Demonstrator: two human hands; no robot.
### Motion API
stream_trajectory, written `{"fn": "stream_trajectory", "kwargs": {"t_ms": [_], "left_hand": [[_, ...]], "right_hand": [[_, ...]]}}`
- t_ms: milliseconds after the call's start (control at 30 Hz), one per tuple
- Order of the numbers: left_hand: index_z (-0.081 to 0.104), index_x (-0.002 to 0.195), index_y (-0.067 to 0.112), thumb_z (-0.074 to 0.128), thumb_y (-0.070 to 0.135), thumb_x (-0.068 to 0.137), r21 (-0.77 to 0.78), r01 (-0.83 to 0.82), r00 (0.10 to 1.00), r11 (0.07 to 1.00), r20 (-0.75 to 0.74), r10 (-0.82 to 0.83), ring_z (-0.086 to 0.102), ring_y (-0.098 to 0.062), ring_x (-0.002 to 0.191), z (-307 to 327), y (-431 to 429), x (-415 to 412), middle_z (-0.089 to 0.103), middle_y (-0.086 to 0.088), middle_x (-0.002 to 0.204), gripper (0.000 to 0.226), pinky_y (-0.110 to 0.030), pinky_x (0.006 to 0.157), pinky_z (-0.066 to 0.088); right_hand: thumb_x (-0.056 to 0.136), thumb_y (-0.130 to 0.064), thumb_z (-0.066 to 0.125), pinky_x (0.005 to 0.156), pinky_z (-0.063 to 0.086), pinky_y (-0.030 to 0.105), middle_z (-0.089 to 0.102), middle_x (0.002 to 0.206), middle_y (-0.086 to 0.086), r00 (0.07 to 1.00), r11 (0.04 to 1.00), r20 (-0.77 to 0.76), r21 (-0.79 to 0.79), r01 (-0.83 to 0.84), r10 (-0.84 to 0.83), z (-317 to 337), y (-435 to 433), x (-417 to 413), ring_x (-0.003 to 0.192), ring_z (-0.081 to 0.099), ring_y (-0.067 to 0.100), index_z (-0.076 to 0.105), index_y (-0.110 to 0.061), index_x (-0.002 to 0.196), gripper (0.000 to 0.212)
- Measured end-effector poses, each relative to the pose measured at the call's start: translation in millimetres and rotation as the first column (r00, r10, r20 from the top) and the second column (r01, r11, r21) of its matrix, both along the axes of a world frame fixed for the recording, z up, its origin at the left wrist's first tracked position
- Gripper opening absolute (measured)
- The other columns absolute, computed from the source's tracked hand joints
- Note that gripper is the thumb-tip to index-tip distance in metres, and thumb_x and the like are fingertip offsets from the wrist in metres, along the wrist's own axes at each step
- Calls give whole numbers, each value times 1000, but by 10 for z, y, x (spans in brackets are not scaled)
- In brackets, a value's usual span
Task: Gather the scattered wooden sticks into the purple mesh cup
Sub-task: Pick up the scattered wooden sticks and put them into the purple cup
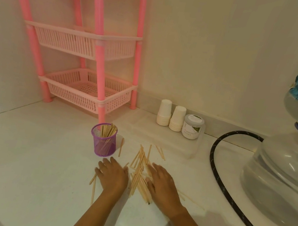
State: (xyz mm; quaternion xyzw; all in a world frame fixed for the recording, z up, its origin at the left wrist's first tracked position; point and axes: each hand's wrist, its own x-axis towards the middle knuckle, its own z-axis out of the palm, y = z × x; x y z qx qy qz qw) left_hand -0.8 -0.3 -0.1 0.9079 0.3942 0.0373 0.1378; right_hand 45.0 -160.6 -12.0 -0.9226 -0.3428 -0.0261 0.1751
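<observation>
The purple mesh cup stands upright on the white counter and holds several wooden sticks. A loose pile of wooden sticks lies to its right, between my two hands. My left hand lies flat, palm down, just in front of the cup, with a few sticks at its left edge. My right hand lies flat on the right side of the pile, fingers straight and touching sticks. Single sticks lie beside the cup and farther back.
A pink plastic shelf rack stands behind the cup. Two stacks of white paper cups and a small labelled jar sit by the wall. A black hose curves along the counter to a large water bottle on the right.
</observation>
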Motion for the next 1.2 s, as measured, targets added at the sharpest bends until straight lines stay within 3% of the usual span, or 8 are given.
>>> {"fn": "stream_trajectory", "kwargs": {"t_ms": [100, 200, 333, 433, 533, 633, 1000, 1200], "left_hand": [[14, 149, 5, 30, 50, 97, -34, 9, 1000, 999, -5, -9, 16, -36, 144, -5, -64, -22, 16, -17, 157, 70, -45, 119, 17], [13, 149, 4, 30, 53, 96, -63, 63, 997, 996, 40, -60, 19, -33, 144, 20, -186, -20, 18, -14, 156, 74, -42, 118, 20], [12, 149, 4, 42, 47, 95, -96, 153, 988, 984, 52, -149, 23, -30, 142, 90, -348, -5, 22, -15, 154, 75, -37, 116, 25], [29, 139, 6, 49, 31, 95, -84, 194, 976, 977, 111, -185, 39, -25, 130, 148, -392, 12, 41, -11, 141, 54, -30, 105, 36], [45, 122, 7, 41, 9, 95, -97, 208, 969, 973, 153, -192, 46, -22, 116, 197, -390, 41, 50, -10, 126, 27, -27, 93, 42], [51, 118, 6, 34, -1, 95, -99, 201, 972, 975, 141, -186, 49, -22, 113, 227, -379, 67, 53, -12, 122, 29, -27, 88, 42], [61, 106, 1, 36, -1, 93, -168, 209, 973, 963, 137, -187, 49, -19, 91, 275, -349, 149, 58, -15, 115, 28, -28, 84, 47], [58, 110, 3, 39, -1, 94, -116, 211, 970, 971, 146, -193, 54, -23, 106, 242, -326, 147, 55, -13, 117, 25, -27, 83, 46]], "right_hand": [[96, -57, 22, 119, 15, 35, 18, 158, 2, 978, 985, -123, -59, 159, -165, 19, -15, -34, 146, 13, 20, 16, -19, 150, 66], [89, -67, 22, 120, 15, 36, 17, 158, 4, 972, 982, -176, -129, 136, -158, 65, 1, -114, 146, 13, 22, 14, -16, 149, 79], [96, -46, 42, 112, 30, 31, 35, 148, 3, 990, 986, -87, -131, 103, -115, 103, 49, -208, 135, 32, 22, 26, -14, 144, 60], [98, -37, 41, 106, 37, 28, 44, 139, 2, 993, 987, -48, -120, 104, -111, 142, 68, -223, 126, 39, 19, 36, -15, 138, 46], [100, -22, 40, 99, 41, 27, 48, 135, 2, 993, 989, -31, -103, 109, -113, 167, 66, -210, 121, 42, 18, 42, -15, 135, 36], [97, -4, 41, 91, 44, 28, 50, 130, 3, 991, 985, 9, -109, 135, -134, 167, 55, -187, 117, 45, 18, 45, -15, 132, 37], [86, 10, 46, 86, 44, 31, 49, 122, 8, 989, 973, 79, -181, 140, -128, 138, 31, -146, 110, 47, 21, 51, -9, 117, 36], [87, 10, 44, 90, 44, 29, 49, 125, 5, 987, 981, 92, -131, 144, -133, 179, -56, -73, 110, 50, 19, 48, -13, 124, 43]]}}
